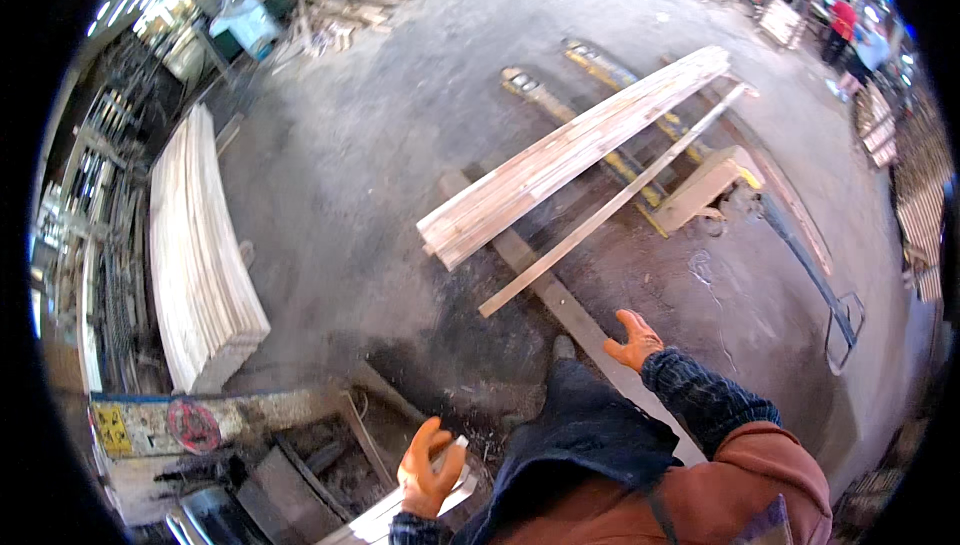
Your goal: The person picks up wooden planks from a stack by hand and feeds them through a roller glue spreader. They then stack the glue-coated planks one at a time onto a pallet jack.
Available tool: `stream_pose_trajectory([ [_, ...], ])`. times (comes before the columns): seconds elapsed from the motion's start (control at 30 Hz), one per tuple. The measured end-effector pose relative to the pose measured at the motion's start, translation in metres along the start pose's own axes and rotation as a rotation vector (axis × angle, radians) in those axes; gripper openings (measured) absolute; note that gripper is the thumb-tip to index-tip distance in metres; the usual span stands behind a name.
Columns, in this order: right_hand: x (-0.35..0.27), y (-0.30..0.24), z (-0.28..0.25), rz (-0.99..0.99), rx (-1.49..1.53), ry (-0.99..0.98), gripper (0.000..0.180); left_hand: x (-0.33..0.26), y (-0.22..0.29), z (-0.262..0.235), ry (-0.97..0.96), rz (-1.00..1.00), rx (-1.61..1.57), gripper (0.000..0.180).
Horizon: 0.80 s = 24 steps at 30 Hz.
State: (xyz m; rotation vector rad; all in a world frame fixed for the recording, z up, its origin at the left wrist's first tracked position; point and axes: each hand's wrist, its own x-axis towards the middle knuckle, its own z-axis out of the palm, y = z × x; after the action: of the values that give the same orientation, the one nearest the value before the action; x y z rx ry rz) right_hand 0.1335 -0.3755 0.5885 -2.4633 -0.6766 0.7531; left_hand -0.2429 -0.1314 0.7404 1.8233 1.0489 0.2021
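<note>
Under left hand (430, 469), half-hidden plank (385, 515)

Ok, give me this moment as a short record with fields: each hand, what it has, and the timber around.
left hand: orange glove, gripping the end of a pale plank at the lower edge
right hand: orange glove, open, empty, held out over the concrete floor
ahead: stack of long boards lying on a pallet truck, one thin strip beside it
left side: second stack of planks
far right: two people standing, too small to detail
</note>
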Motion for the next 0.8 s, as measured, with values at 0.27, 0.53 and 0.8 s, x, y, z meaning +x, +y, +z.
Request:
stream_pose_trajectory([
  [0.27,0.087,0.024,-0.006,0.217,0.141,-0.139,0.079,0.105,-0.032,0.071,-0.030,-0.207,-0.168,0.068],
  [0.53,0.243,0.051,0.086,0.408,0.517,-0.174,0.074,0.190,-0.155,0.145,-0.167,-0.649,-0.358,0.074],
  [0.8,0.439,0.074,0.281,0.667,0.725,-0.192,0.082,0.301,-0.269,0.159,0.014,-0.819,-0.483,0.052],
])
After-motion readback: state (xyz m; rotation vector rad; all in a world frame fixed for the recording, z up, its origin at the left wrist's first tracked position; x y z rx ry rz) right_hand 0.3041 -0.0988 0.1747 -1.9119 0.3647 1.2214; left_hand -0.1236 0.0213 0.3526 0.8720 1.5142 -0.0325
